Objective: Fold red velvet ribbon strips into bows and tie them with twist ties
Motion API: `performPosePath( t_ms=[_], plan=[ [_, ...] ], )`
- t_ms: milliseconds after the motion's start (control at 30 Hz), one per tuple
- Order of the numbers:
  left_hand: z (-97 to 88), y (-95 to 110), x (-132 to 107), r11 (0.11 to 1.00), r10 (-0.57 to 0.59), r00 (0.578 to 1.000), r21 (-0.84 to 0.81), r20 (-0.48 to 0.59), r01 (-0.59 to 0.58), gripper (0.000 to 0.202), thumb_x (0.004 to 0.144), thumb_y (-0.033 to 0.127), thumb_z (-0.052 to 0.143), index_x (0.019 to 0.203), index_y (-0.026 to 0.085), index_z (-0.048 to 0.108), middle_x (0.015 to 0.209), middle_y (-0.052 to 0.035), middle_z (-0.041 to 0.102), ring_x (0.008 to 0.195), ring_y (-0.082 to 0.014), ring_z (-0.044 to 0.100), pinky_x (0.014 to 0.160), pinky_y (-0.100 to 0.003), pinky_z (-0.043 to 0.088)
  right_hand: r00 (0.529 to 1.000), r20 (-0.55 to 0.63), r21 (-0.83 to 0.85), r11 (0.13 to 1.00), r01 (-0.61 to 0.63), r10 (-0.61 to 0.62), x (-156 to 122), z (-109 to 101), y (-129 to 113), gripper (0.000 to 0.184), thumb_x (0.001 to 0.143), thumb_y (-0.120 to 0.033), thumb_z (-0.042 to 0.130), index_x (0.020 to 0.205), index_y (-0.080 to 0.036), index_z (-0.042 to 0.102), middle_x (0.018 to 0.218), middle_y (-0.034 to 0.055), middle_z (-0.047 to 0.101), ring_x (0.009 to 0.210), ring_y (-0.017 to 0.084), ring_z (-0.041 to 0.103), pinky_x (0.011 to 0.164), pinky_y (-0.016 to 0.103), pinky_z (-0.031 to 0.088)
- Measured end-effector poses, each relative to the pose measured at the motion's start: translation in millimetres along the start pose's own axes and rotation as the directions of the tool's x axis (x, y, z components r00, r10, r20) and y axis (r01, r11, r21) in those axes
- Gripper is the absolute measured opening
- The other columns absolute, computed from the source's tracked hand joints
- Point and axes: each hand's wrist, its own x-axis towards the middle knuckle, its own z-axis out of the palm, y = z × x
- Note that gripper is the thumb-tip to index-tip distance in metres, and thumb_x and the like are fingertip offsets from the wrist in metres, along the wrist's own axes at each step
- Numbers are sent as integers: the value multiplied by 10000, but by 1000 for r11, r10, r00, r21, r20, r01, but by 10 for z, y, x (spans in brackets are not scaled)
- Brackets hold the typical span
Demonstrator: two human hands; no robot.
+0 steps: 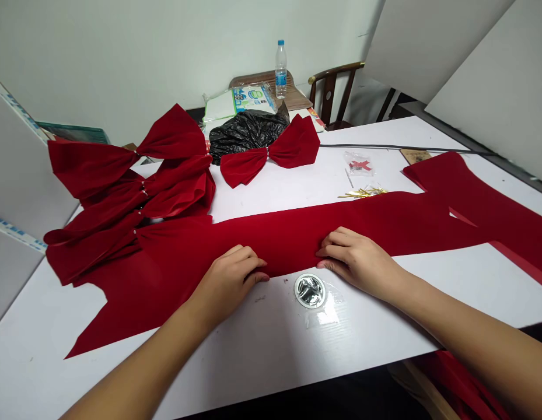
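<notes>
A long strip of red velvet cloth lies flat across the white table in front of me. My left hand rests at its near edge, fingers curled and thumb drawn in, closed on the cloth. To the right, my right hand pinches the same edge between thumb and bent fingers. Just below the strip, between my hands, sits a round silver-rimmed disc on clear plastic. Several red bows with beaded middles are piled at the left, overlapping the strip's left part.
Another red bow leans by a black plastic bag. Gold twist ties and a small clear packet lie beyond the strip. More red cloth spreads at the right. A water bottle and a wooden chair are behind.
</notes>
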Motion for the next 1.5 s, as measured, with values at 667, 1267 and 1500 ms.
performPosePath(
  t_ms=[667,1267,1500],
  plan=[
    [3,59,43,988,-80,997,130,15,78,146,996,221,564,919,166,675,869,-18,663,795,-146,555,709,-283,465,999,12,-172,984,-36,39,-1,13,-35,226,1025,-233,528,892,-137,682,863,66,633,795,177,515,577,301,364],
    [34,94,22,990,-58,998,125,-19,60,183,1013,231,543,944,154,693,870,-32,660,802,-149,575,685,-282,444,995,58,-46,996,-77,79,18,-28,-49,213,1013,-229,529,904,-127,681,958,79,664,860,192,577,701,347,520],
    [46,141,33,930,82,997,358,11,-80,261,1009,121,467,819,131,645,783,-43,565,715,-155,443,638,-310,363,998,36,16,999,-51,51,21,-38,-36,177,1006,-208,529,936,-135,674,1057,96,669,905,190,614,735,339,557]
  ],
)
